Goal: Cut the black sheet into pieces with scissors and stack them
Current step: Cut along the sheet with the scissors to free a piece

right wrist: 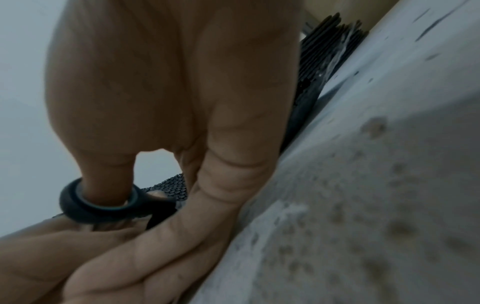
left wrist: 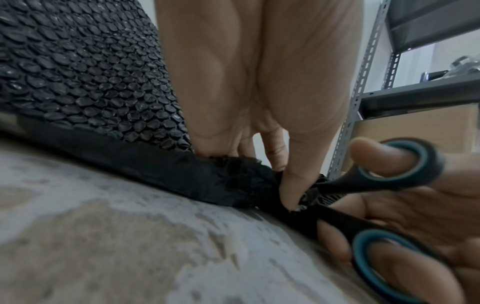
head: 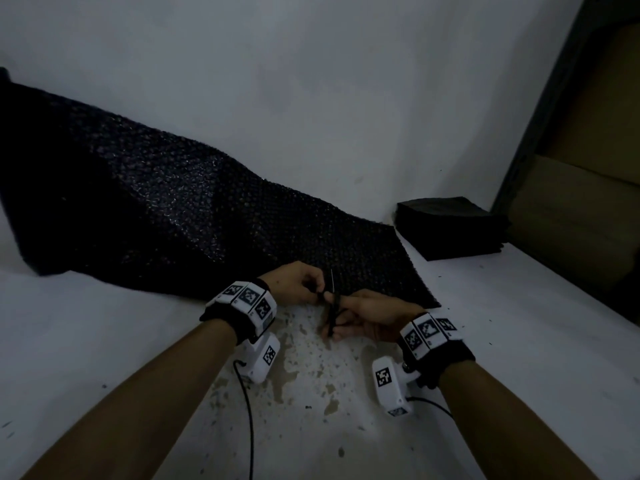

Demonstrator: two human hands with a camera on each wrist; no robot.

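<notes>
At sheet [head: 214, 216] edge, right hand [head: 374, 317] grips scissors [head: 333, 306]; left hand [head: 294, 284] pinches sheet.

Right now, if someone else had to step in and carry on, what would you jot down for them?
Right hand: fingers through the scissors handles, blades at the near edge of the black sheet.
Left hand: pinches that edge beside the blades.
Stack of cut pieces: far right on the table, by the wall.
Done: several pieces cut and stacked.
Left: most of the sheet is uncut; cut this piece, stack it, repeat.
</notes>
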